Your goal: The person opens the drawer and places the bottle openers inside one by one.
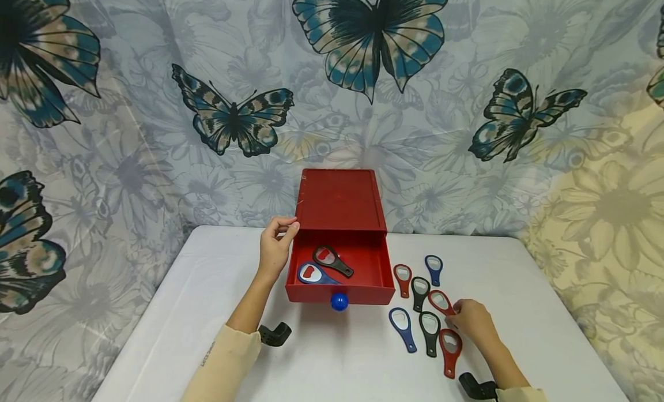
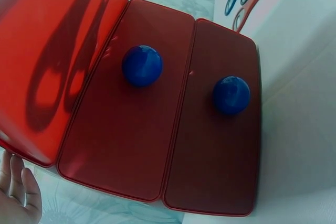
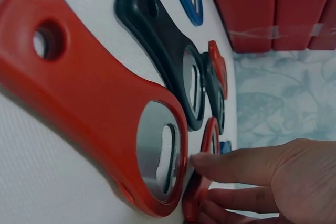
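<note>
My left hand (image 1: pixel 276 246) rests at the left side of a red drawer cabinet (image 1: pixel 339 197), fingers extended and fingertips touching its front corner. The cabinet's top drawer (image 1: pixel 370 263) is pulled out. Inside it lie a dark green bottle opener (image 1: pixel 337 265) and a blue bottle opener (image 1: pixel 324 280); in the left wrist view their shadows show through the drawer floor. On the table to the right, my right hand (image 1: pixel 474 321) pinches the handle end of a red bottle opener (image 1: pixel 441 301) between thumb and fingers. Another red bottle opener (image 3: pixel 100 87) lies close by, large in the right wrist view.
Several more bottle openers lie right of the drawer, among them a blue one (image 1: pixel 402 330), a dark green one (image 1: pixel 429 334) and a far blue one (image 1: pixel 433 270). Two lower drawers with blue knobs (image 2: pixel 142 65) are closed. Butterfly-patterned cloth (image 1: pixel 337 125) hangs behind the white table (image 1: pixel 181 333).
</note>
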Demonstrator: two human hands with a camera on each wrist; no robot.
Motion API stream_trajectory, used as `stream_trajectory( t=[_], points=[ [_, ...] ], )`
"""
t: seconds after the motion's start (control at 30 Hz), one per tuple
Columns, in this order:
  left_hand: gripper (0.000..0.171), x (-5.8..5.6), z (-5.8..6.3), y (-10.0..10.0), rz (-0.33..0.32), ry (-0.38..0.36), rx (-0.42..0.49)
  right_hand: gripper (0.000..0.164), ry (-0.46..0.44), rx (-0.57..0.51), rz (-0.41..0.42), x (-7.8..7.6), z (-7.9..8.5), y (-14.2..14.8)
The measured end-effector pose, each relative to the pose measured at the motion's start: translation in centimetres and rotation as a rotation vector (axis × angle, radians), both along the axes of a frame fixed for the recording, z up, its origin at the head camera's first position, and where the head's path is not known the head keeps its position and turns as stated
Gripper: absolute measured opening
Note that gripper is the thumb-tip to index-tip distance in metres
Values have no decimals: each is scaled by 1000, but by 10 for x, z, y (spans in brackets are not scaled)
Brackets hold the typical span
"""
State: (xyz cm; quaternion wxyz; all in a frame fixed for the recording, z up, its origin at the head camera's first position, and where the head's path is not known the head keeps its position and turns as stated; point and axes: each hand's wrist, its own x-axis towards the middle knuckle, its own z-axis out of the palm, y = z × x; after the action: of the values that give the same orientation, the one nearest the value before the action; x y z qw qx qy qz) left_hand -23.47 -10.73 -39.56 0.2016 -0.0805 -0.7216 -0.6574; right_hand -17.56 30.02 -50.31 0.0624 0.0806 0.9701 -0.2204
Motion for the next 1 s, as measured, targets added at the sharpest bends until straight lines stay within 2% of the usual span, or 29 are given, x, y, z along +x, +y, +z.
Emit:
stream_trajectory(
  t=[0.2, 0.37, 0.57, 0.7, 0.83, 1.0],
  points=[
    [22, 1, 0, 0, -2, -3, -6, 26, -5, -15, -13, 1, -3, 0],
    [22, 1, 0, 0, -7, 6, -4, 22, 15, -12, 22, -1, -6, 1],
    [21, 1, -1, 0, -2, 15, 4, 25, 60, -30, 43, -1, -9, 5],
    [22, 1, 0, 1, -7, 15, 4, 27, 75, -74, 25, 1, -10, 9],
    [22, 1, 0, 1, -6, 12, 8, 30, 62, -162, -10, 1, -2, 13],
    [22, 1, 0, 1, -2, 4, 18, 28, 68, -263, -28, -1, 22, 16]
  ],
)
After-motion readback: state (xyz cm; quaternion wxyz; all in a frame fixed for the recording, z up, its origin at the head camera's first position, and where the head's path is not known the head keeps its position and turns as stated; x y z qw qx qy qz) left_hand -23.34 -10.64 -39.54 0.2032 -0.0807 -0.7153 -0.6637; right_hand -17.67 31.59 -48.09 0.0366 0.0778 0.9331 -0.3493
